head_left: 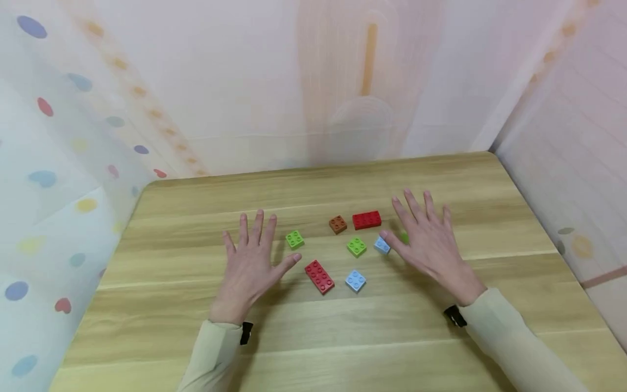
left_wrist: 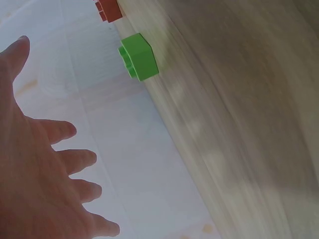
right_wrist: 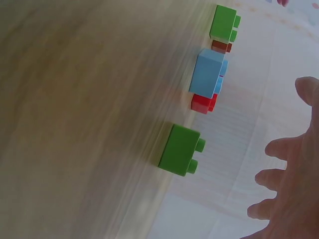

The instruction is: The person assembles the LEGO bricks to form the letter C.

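My left hand (head_left: 249,267) is spread flat above the table, fingers straight, holding nothing. Its thumb points toward a green brick (head_left: 295,239) and a long red brick (head_left: 319,276). My right hand (head_left: 431,242) hovers with fingers spread on the other side, also holding nothing. Under its thumb lies a light blue brick (head_left: 382,245), partly covered, and a green brick (right_wrist: 180,150) is mostly hidden behind the hand in the head view. Between the hands lie a brown brick (head_left: 338,224), another long red brick (head_left: 367,220), a green brick (head_left: 356,247) and a light blue brick (head_left: 355,280).
The wooden table (head_left: 392,348) has rounded far corners. A pale printed backdrop (head_left: 245,87) rises behind it, with a spotted panel (head_left: 54,218) at the left and another panel (head_left: 578,163) at the right. Dark bands sit at both sleeve cuffs.
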`<state>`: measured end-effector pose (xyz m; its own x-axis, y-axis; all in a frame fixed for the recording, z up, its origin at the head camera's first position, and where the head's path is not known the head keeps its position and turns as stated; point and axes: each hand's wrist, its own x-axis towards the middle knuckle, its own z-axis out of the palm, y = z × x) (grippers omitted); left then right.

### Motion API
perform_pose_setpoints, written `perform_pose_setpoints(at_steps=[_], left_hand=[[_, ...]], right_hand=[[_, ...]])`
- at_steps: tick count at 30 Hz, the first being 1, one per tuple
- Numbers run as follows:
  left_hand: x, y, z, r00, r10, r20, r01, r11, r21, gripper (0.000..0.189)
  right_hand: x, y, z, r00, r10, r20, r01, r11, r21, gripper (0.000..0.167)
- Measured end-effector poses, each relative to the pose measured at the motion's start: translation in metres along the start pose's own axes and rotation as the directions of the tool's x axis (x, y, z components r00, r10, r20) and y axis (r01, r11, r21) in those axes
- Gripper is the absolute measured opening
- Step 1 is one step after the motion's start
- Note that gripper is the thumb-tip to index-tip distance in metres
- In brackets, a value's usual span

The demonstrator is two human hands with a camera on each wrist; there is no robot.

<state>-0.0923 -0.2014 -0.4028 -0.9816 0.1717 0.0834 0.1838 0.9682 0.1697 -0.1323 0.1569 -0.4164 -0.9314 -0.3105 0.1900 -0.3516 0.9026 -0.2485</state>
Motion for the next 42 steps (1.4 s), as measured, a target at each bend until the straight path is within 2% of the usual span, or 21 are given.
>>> perform_pose_setpoints(at_steps=[14,19,25,30,34,42], left_hand=[[-0.001,0.006,0.005,0.999,0.036,-0.036,-0.036,0.999,-0.002,0.1],[0.001,0.009,0.004,0.995,0.092,-0.046,-0.094,0.995,-0.038,0.097],[0.005,0.014,0.004,0.983,0.179,-0.042,-0.182,0.98,-0.078,0.09],[0.006,0.017,0.006,0.966,0.257,-0.033,-0.259,0.963,-0.082,0.084],[0.006,0.018,0.008,0.943,0.329,-0.042,-0.331,0.94,-0.076,0.078],[0.004,0.018,0.013,0.9,0.435,-0.029,-0.435,0.893,-0.116,0.072]], right_hand=[[-0.002,0.003,-0.001,1.0,-0.005,0.005,0.005,1.0,0.013,0.081],[0.0,0.003,-0.003,1.0,-0.023,-0.016,0.023,0.999,0.025,0.08],[0.0,0.004,-0.004,0.999,-0.036,-0.018,0.036,0.998,0.042,0.08],[-0.002,0.003,-0.004,0.999,-0.043,-0.014,0.044,0.997,0.063,0.08],[-0.005,0.001,-0.005,0.998,-0.061,-0.017,0.062,0.995,0.076,0.078],[-0.012,-0.009,-0.007,0.994,-0.094,0.056,0.086,0.987,0.133,0.079]])
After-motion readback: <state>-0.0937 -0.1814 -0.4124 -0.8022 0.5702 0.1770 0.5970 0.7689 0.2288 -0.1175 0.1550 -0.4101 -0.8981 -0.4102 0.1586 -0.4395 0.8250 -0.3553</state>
